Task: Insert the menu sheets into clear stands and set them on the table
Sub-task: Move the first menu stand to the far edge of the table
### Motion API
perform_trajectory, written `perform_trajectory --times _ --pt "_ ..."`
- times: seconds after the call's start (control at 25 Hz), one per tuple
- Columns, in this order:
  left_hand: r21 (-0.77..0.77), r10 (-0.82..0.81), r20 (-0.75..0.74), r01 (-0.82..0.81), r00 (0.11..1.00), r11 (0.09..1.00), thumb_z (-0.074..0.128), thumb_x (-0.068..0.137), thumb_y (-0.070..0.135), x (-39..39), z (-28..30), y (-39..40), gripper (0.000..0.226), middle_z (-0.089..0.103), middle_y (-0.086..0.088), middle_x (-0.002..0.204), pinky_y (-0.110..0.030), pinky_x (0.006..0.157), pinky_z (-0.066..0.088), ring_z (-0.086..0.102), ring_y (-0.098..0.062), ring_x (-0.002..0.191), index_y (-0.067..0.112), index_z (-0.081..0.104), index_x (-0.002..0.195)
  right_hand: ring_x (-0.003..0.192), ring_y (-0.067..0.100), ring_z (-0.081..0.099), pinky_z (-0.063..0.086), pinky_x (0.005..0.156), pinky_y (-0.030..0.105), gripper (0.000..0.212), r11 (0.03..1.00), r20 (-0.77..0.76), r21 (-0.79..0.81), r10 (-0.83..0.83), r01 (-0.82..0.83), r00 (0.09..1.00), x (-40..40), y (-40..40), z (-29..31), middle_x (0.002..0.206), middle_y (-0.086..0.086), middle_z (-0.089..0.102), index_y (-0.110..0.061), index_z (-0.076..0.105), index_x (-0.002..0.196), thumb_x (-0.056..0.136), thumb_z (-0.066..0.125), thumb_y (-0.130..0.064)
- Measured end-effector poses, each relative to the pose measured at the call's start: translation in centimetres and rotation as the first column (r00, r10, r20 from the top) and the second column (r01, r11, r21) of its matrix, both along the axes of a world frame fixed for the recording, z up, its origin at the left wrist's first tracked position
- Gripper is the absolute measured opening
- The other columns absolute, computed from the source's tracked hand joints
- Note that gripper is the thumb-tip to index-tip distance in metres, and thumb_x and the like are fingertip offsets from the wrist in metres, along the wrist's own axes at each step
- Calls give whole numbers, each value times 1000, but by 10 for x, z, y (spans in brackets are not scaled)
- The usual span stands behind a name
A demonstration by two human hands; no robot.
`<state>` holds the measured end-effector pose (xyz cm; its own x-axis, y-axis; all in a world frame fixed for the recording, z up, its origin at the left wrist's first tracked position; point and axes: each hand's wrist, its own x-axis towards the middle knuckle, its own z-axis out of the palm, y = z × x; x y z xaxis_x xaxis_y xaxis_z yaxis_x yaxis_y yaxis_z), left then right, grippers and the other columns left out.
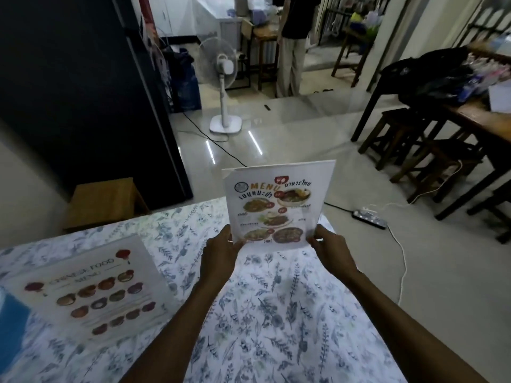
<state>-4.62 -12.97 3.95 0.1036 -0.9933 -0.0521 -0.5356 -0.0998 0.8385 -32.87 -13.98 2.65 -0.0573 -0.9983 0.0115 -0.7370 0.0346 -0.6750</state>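
Note:
I hold a Thai food menu sheet (272,205) upright above the far edge of the table (271,313), which has a floral cloth. It looks to sit inside a clear stand, whose edges show at the top. My left hand (221,251) grips its lower left corner and my right hand (330,248) grips its lower right corner. A second menu (91,288), titled Chinese food, lies on the table at the left; it looks covered by clear plastic.
A blue object (11,324) sits at the table's left edge. A wooden stool (102,201) stands beyond the table. A standing fan (224,81), floor cables and a power strip (369,218) lie ahead. Dark tables and stools (431,150) are at right; a person (291,42) stands far back.

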Motion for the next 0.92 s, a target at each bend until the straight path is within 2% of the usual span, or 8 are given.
perform_trajectory --times 0.08,0.28,0.44,0.56,0.72,0.92 --pt "17 10 12 -10 1000 1000 70 88 44 -16 -1 -26 44 75 0 106 -44 72 61 72 -17 88 31 60 129 83 19 70 47 63 30 9 1000 -6 -8 11 -11 1000 -16 -27 4 100 1 75 -14 65 99 96 58 -19" --pt "19 60 28 -60 998 998 70 87 46 -54 -16 -92 50 75 0 113 -43 77 61 71 -20 95 28 58 132 91 28 70 45 67 30 7 998 -22 -1 65 -65 998 -53 -102 -6 101 8 75 -13 62 92 95 60 -18" --pt "26 94 81 -96 992 995 71 86 47 -76 -36 -137 46 75 0 98 -42 70 60 71 -22 86 28 60 127 90 30 69 48 68 34 12 994 -36 43 102 -100 994 -75 -159 -30 97 9 75 -20 54 84 95 59 -21" --pt "49 137 135 -145 981 988 71 86 45 -87 -52 -165 42 74 -4 95 -37 68 58 71 -26 85 22 63 120 91 31 68 52 71 37 10 991 -57 68 120 -117 991 -84 -196 -51 96 10 75 -13 60 93 95 58 -23" --pt "81 181 141 -193 973 978 73 86 40 -96 -78 -191 44 77 -4 107 -34 71 58 73 -23 87 22 64 124 92 32 69 53 74 38 16 984 -45 99 151 -146 988 -87 -227 -82 100 11 76 -11 64 104 95 57 -23" --pt "37 209 153 -216 966 976 73 85 41 -96 -100 -224 32 78 0 101 -41 72 60 74 -20 88 20 67 108 83 28 67 55 71 41 15 987 -30 73 147 -144 989 -88 -262 -105 92 9 73 -9 59 91 95 57 -23"
